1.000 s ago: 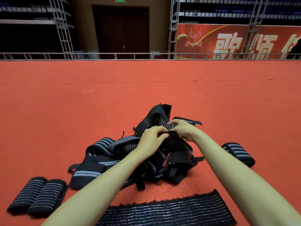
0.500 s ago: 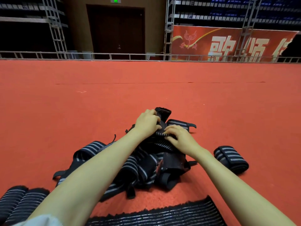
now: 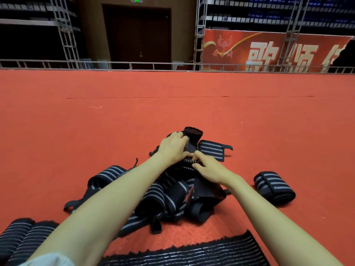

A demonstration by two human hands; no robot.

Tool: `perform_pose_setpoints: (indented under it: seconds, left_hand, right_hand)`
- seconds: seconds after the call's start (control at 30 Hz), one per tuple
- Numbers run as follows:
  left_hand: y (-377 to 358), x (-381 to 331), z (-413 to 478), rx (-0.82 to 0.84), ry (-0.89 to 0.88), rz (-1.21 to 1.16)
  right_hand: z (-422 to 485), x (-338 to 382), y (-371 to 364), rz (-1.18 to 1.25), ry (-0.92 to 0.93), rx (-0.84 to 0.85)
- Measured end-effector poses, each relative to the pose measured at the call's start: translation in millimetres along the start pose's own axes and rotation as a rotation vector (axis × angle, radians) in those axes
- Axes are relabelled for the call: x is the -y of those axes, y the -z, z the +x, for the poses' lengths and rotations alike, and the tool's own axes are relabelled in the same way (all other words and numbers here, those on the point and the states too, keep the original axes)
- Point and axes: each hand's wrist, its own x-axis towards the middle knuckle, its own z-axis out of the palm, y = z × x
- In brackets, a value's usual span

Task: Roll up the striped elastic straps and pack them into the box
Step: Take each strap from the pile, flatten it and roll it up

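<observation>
head view: the striped strap point(image 3: 192, 144) runs away from the person, left hand point(image 3: 173, 148) gripping its far part, right hand point(image 3: 210, 168) pinching its near end.

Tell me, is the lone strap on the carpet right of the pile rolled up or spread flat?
Rolled up. The lone strap is a compact bundle, its striped end wrapped over it, apart from the pile.

You had two hands in view, the left hand point(image 3: 173, 148) and the right hand point(image 3: 209, 168). Three rolled straps lay out: the outer roll point(image 3: 11, 240) and the inner roll point(image 3: 33, 242) at eight o'clock, the lone roll point(image 3: 274, 187) at four. One wide strap point(image 3: 192, 254) lay at six. Straps in the tangled pile point(image 3: 163, 196) could not be counted.
</observation>
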Motion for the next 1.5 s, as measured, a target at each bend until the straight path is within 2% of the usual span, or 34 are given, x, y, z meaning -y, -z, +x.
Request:
perform_pose_setpoints:
  seconds: [0.1, 0.2, 0.27, 0.37, 0.47, 0.5, 0.57, 0.7, 0.83, 0.9, 1.0, 1.17, 1.27, 1.33, 1.37, 1.43, 1.5]
  left_hand:
    - [6, -1, 4, 0.042, 0.003, 0.067]
    - [3, -3, 1, 0.008, -0.093, 0.226]
    - [-4, 0, -4, -0.011, -0.065, 0.174]
    - [-12, 14, -5, -0.125, 0.227, -0.341]
    - [-4, 29, -6, -0.316, 0.627, -1.214]
    - [1, 36, -9, -0.362, 0.719, -1.433]
    - [9, 55, -17, -0.428, 0.802, -1.556]
    - [26, 62, -43, -0.410, 0.670, -1.594]
    - [47, 50, -68, -0.466, 0.599, -1.815]
    - [60, 48, -78, -0.492, 0.580, -1.905]
    - [88, 45, -94, -0.546, 0.497, -2.003]
    - [130, 46, -120, -0.603, 0.478, -2.085]
    - [140, 44, -139, -0.609, 0.492, -2.102]
    - [146, 39, -150, -0.579, 0.491, -2.103]
    - [149, 36, -155, -0.564, 0.490, -2.110]
    - [156, 31, -164, -0.571, 0.473, -2.112]
    - [162, 32, -173, -0.663, 0.460, -2.025]
  right_hand:
    - [-5, -1, 0, 0.056, 0.003, -0.020]
    - [-7, -1, 0, 0.092, -0.003, -0.032]
    - [-7, -1, 0, 0.090, 0.005, -0.024]
    - [-6, -2, -3, 0.061, 0.024, -0.020]
    - [-6, -2, -6, 0.041, 0.031, -0.027]
    - [-5, -3, -7, 0.040, 0.023, -0.033]
    - [-5, -4, -8, 0.053, -0.004, -0.033]
    - [-3, 10, 2, 0.047, -0.041, -0.034]
    - [4, 61, 6, 0.062, 0.131, -0.157]
    - [10, 88, -1, 0.016, 0.174, -0.134]
    - [18, 112, -15, 0.045, 0.095, -0.068]
    - [14, 127, -27, 0.175, 0.018, -0.227]
    - [-3, 144, -18, 0.353, 0.096, -0.123]
    - [-15, 158, -15, 0.371, 0.150, -0.032]
    - [-18, 162, -17, 0.360, 0.176, -0.044]
    - [-23, 171, -16, 0.318, 0.193, -0.174]
    - [-30, 178, -11, 0.298, 0.173, -0.298]
